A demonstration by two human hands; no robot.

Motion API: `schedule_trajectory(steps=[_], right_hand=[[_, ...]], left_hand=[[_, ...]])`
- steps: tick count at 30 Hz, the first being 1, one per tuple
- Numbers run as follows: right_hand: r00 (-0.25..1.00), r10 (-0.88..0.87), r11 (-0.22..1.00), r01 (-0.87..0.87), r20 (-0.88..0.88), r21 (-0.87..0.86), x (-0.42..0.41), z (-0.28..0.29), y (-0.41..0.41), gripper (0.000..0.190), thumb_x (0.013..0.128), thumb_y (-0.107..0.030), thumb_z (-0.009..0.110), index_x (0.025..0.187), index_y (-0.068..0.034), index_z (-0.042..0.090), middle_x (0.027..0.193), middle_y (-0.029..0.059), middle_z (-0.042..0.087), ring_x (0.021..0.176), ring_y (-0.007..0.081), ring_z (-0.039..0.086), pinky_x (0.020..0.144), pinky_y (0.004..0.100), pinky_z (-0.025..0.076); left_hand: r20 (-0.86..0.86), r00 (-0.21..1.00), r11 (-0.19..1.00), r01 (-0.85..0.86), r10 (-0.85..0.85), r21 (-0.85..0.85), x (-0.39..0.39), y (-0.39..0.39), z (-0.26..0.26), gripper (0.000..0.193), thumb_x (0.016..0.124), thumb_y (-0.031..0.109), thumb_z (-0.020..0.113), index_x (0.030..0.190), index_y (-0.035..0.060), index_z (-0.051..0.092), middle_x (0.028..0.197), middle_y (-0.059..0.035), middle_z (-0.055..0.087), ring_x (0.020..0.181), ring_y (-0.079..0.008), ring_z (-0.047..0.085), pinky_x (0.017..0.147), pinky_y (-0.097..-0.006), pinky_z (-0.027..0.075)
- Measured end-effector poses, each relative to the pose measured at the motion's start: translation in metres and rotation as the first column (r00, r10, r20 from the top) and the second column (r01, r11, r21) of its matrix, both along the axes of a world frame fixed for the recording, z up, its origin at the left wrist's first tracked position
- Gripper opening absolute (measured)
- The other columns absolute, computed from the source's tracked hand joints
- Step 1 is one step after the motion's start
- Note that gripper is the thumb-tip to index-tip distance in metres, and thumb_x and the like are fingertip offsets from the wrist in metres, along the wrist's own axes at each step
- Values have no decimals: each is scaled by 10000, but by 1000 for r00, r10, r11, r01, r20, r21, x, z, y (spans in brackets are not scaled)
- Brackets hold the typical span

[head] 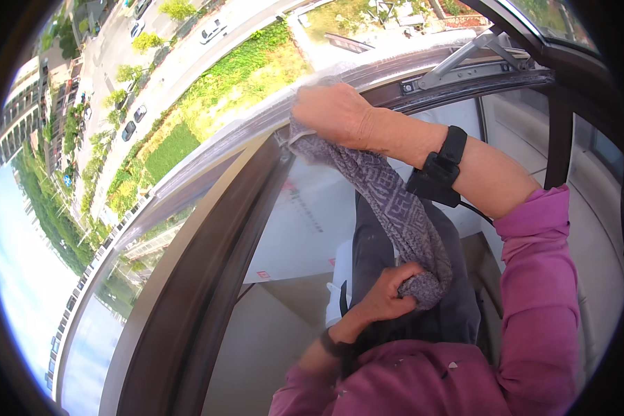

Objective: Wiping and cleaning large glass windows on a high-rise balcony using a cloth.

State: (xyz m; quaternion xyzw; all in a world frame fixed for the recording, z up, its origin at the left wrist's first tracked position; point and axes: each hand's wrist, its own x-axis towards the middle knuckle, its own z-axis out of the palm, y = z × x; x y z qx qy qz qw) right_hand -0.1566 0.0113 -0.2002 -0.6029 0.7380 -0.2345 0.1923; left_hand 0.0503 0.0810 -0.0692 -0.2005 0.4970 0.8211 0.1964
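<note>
A grey-purple patterned towel [390,203] stretches, twisted, between my two hands. My right hand [335,114] is closed over its upper end, against the sill of the brown window frame [374,93]; part of the cloth is hidden under the fingers. Lower down, in front of my dark trousers, my left hand [392,294] grips the bunched other end. A black device [439,174] with a cable is strapped to my right forearm, and a dark band circles my left wrist.
A metal window stay [457,62] juts at the upper right, beside the open sash. The brown mullion [208,270] runs down the left. Outside, far below, lie a road [182,57] and greenery. White sheeting [301,218] with red marks lies beneath me.
</note>
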Motion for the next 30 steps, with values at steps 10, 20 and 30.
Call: schedule_trajectory(steps=[10,20,30], right_hand=[[999,34,997,-32,-17,75,-40,17,41,273,585,-87,635,810,-94,479,803,73,499,829,258,534,594,364,444],[989,-90,996,89,119,19,33,13,-30,110,630,-74,568,732,-60,529,755,103,519,698,269,569,546,373,450],[989,-135,983,141,-58,118,-61,25,83,187,633,-23,561,768,-75,443,758,90,469,728,293,522,571,393,421]], left_hand=[[-54,998,994,-18,24,105,-6,13,-1,354,557,-3,475,911,-9,490,769,-122,522,704,-232,531,684,-269,413],[-4,998,996,-57,57,-63,-4,-5,4,355,557,2,485,911,-12,505,805,-116,569,763,-222,581,704,-259,427],[15,1000,1000,-6,6,19,-20,17,-3,328,566,-3,489,894,-5,508,752,-102,537,696,-203,541,665,-264,418]])
